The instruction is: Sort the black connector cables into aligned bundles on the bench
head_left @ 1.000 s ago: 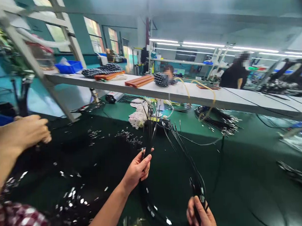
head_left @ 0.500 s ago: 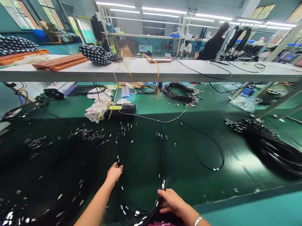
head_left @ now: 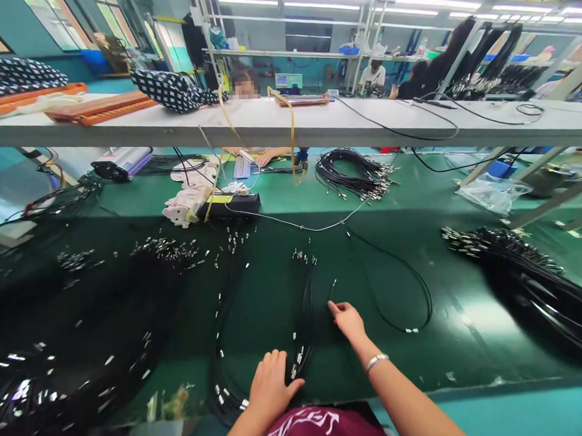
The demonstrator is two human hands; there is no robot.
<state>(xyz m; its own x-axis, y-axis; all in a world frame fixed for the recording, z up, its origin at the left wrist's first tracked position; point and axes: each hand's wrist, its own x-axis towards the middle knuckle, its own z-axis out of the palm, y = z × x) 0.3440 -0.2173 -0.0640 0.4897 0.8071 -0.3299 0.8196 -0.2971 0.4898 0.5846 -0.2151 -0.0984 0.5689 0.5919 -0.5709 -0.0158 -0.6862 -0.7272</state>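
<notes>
My right hand (head_left: pixel 348 321) pinches a thin black cable (head_left: pixel 332 291) near its silvery end, just right of a bundle of black cables. My left hand (head_left: pixel 273 384) lies near the bench's front edge, fingers stretched and thumb apart, beside the white-labelled part of that cable bundle (head_left: pixel 304 307). The bundle curves in a U toward my body, its bottom partly hidden by my left hand and shirt. Its small metal ends point away from me. To the right, another black cable (head_left: pixel 427 295) with white labels lies in a loop.
Dark heaps of labelled cables (head_left: pixel 23 390) cover the left side. A thick cable bundle (head_left: pixel 540 291) lies at right and a coiled one (head_left: pixel 351 170) farther back. A white shelf (head_left: pixel 267 119) spans the bench; behind it a person's hands (head_left: pixel 269 156) are at work.
My right hand has left the bundle and moved up and right, now with a single cable end. My left hand has come off the bundle's left side and moved down and right.
</notes>
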